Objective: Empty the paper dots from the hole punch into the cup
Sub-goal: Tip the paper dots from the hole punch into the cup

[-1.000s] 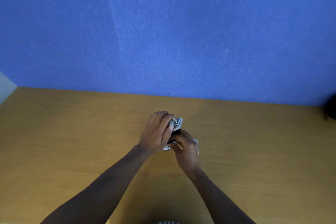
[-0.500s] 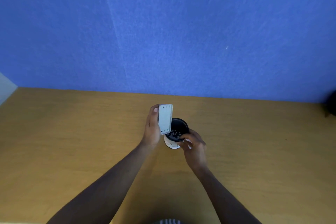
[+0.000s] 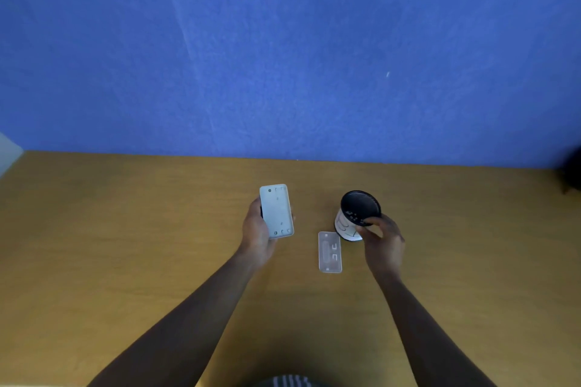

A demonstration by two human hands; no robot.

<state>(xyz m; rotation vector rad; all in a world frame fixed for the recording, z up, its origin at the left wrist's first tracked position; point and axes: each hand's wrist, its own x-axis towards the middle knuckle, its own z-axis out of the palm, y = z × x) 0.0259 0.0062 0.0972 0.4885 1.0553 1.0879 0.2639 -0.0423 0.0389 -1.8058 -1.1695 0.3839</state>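
The emptying looks mostly done: pale paper dots lie inside the tilted cup, gripped by the right hand. The left hand holds the hole punch, underside up, left of the cup. Its clear tray cover lies on the table, unfitted.

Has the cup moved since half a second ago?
Yes. The cup has shifted right along the table, held by the right hand, away from the hole punch in the left hand.
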